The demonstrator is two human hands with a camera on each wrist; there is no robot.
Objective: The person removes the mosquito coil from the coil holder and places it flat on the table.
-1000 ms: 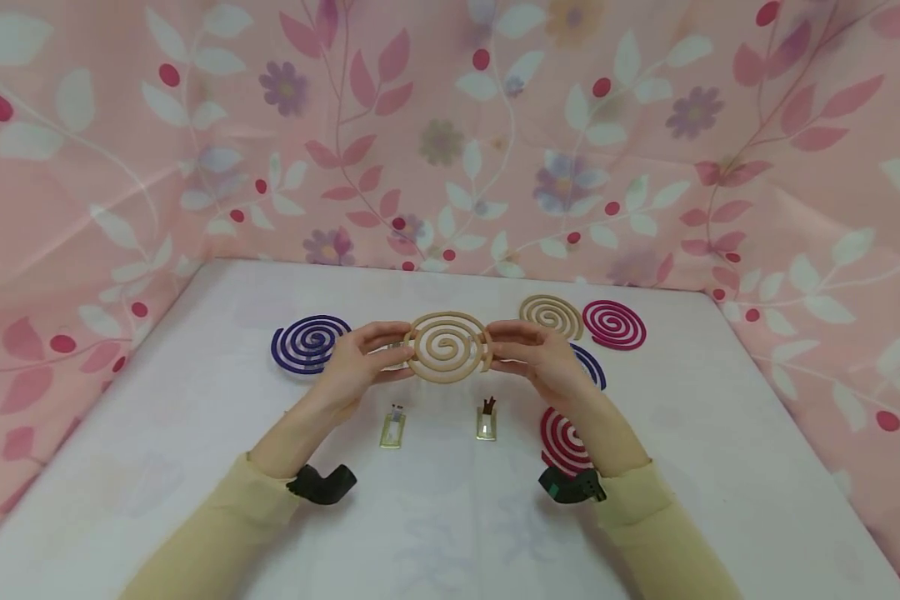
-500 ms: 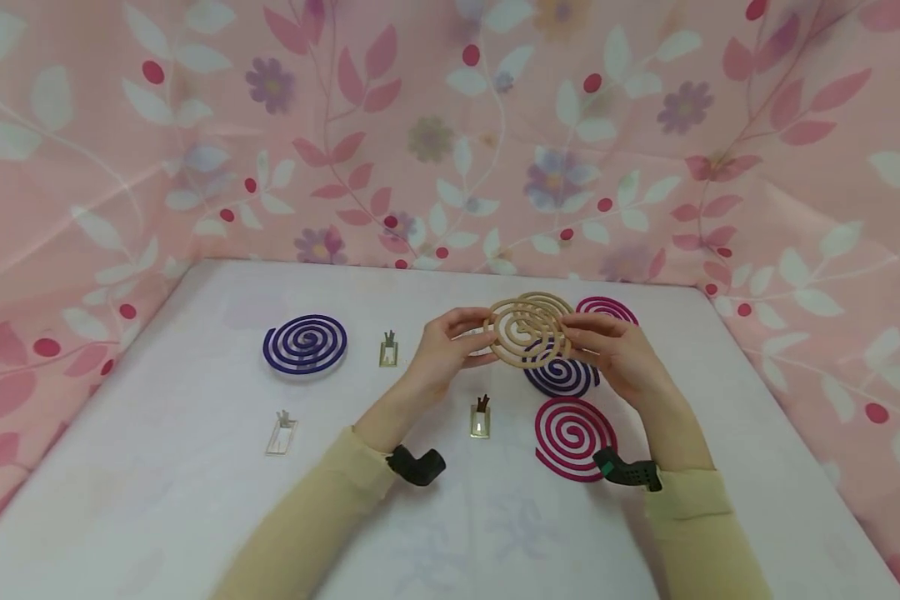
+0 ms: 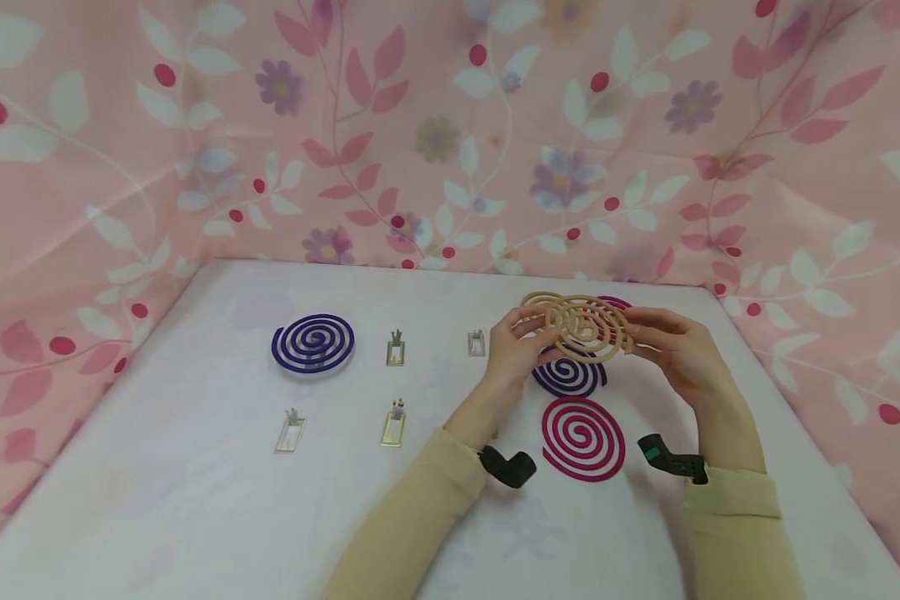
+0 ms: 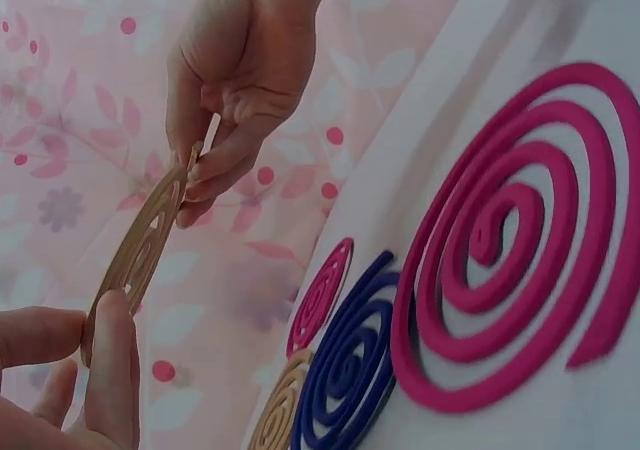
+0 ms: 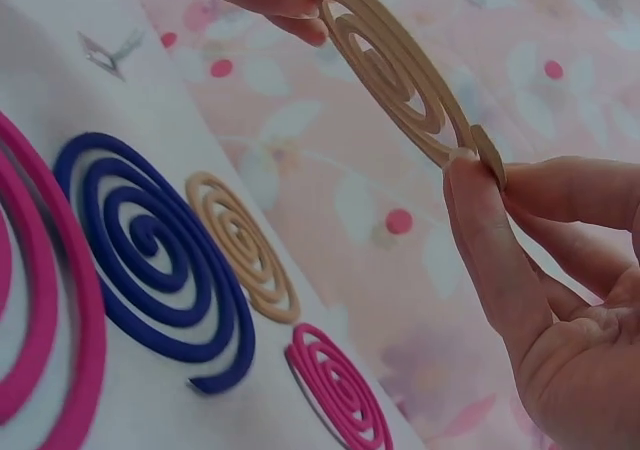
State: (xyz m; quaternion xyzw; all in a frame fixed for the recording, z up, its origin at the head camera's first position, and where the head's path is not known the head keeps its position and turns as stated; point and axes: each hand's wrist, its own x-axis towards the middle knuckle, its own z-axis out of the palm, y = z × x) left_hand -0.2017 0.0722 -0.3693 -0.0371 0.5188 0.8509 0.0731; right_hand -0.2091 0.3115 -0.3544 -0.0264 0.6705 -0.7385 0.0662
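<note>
A tan mosquito coil [image 3: 606, 335] is held above the right side of the table by both hands. My left hand [image 3: 516, 350] pinches its left edge, and my right hand [image 3: 682, 354] pinches the right edge, where the outer end of the spiral sits. In the left wrist view the coil [image 4: 140, 245] is seen nearly edge-on and tilted. Beneath it on the table lie a blue coil [image 3: 567, 385] and, farther back, another tan coil [image 3: 534, 297] and a pink coil [image 3: 617, 302], both partly covered by the held one. A larger-looking pink coil [image 3: 582, 442] lies nearer.
On the left, another blue coil [image 3: 313, 343] appears raised above the white table [image 3: 195, 500]. Several small metal coil stands, such as a silver one [image 3: 288, 435] and a gold-coloured one [image 3: 393, 427], are spread over the middle. A floral pink cloth [image 3: 450, 167] hangs behind.
Both hands have carried the tan coil from the middle of the table to the right, over the other coils. The stands in the middle, earlier partly covered by the arms, show now.
</note>
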